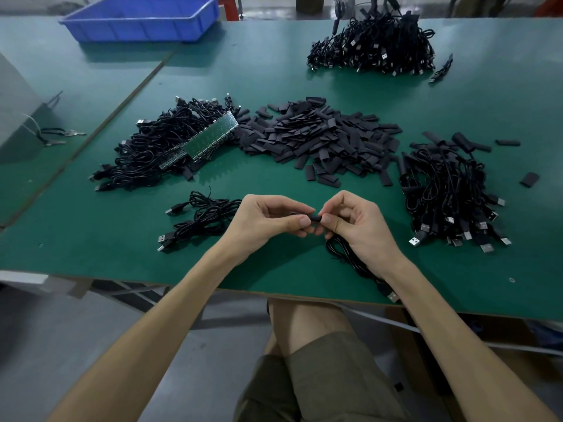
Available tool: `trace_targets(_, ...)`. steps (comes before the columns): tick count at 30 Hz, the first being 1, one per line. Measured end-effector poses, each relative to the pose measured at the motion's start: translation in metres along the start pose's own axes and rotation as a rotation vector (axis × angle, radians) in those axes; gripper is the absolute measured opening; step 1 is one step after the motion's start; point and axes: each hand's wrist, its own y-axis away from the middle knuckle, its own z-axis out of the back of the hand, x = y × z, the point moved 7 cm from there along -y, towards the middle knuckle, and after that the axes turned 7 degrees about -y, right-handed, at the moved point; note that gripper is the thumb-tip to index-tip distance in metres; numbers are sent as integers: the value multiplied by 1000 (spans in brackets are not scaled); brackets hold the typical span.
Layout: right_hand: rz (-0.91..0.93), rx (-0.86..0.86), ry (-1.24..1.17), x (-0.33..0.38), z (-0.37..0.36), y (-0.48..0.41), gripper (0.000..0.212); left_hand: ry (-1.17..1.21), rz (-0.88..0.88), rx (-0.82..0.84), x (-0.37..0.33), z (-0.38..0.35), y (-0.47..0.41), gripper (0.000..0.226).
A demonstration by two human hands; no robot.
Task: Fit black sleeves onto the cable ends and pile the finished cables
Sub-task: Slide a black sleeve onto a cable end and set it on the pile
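sleeve [313,219] going on: left hand [268,220] and right hand [356,226] both pinch it at a cable [344,254] end, cable trailing under the right wrist. sleeve heap [320,138] waits; right pile [451,196] looks finished, left tangle [158,150] probably undone.
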Motion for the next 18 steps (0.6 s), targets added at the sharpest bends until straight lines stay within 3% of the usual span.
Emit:
trace_targets(7,12,-40,-38,-2,4,-2,15,159,-3,134,3,0,0,29)
trace_targets(18,-16,20,-28,-3,0,-3,12,138,31,112,8,3,-2,19)
